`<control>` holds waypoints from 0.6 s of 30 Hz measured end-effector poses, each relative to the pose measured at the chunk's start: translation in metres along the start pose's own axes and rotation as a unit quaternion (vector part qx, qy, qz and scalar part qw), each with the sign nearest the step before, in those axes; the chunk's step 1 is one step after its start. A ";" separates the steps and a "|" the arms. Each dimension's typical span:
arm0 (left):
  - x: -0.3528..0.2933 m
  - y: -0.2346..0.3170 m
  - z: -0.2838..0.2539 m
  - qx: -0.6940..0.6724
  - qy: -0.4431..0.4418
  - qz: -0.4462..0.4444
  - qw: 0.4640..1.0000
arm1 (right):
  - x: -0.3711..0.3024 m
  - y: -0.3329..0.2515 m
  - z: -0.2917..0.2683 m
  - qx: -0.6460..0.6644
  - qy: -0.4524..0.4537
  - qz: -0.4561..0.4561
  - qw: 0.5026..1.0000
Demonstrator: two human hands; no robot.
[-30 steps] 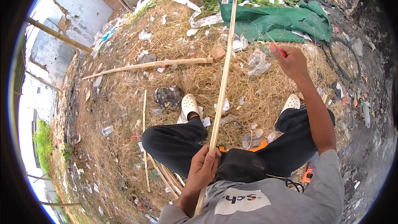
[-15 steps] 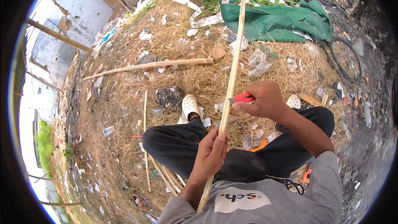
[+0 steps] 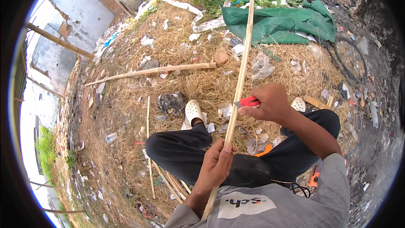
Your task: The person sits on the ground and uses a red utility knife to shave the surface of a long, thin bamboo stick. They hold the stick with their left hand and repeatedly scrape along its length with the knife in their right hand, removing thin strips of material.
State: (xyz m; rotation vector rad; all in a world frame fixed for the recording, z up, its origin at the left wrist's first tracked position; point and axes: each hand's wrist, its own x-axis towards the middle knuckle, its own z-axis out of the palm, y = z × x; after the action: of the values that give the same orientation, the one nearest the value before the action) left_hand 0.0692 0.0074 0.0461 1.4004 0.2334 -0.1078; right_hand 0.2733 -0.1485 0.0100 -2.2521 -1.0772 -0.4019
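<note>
A long pale bamboo strip (image 3: 244,65) slants up from beside my torso, past my lap, toward the green sheet. My left hand (image 3: 217,160) is wrapped round its lower part, above my lap. In my right hand (image 3: 272,104) is a red utility knife (image 3: 249,101), gripped with the thumb along its near side. Its short blade touches the right edge of the strip, a little above my left hand. My legs are bent to either side, with cream clogs on the feet.
Several bamboo strips (image 3: 171,181) lie by my left knee, and one thin strip (image 3: 149,143) lies farther left. A bamboo pole (image 3: 152,71) rests on the dry grass ahead. Beyond is a crumpled green sheet (image 3: 287,23). A dark rock (image 3: 172,103) sits near my left clog.
The strip's far end has shifted slightly right and down. My left hand sits a little lower and to the right; the knife remains against the strip, also slightly lower.
</note>
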 end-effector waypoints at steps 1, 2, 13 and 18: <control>-0.003 -0.001 0.000 0.003 -0.001 -0.001 1.000 | -0.001 0.001 0.001 -0.007 0.002 -0.007 1.000; -0.005 -0.002 0.000 0.006 -0.001 -0.002 1.000 | -0.001 0.003 0.002 -0.014 0.003 -0.013 1.000; -0.023 -0.005 0.005 -0.016 -0.028 -0.049 0.998 | 0.026 0.068 -0.008 -0.076 0.077 0.083 0.991; -0.033 -0.016 0.002 -0.050 -0.034 -0.063 0.996 | 0.029 0.081 -0.010 -0.115 0.076 0.057 0.989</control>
State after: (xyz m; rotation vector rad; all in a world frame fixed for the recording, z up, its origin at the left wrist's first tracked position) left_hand 0.0339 0.0005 0.0382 1.2799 0.2664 -0.2449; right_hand 0.3547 -0.1771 0.0004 -2.4237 -0.8561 -0.6675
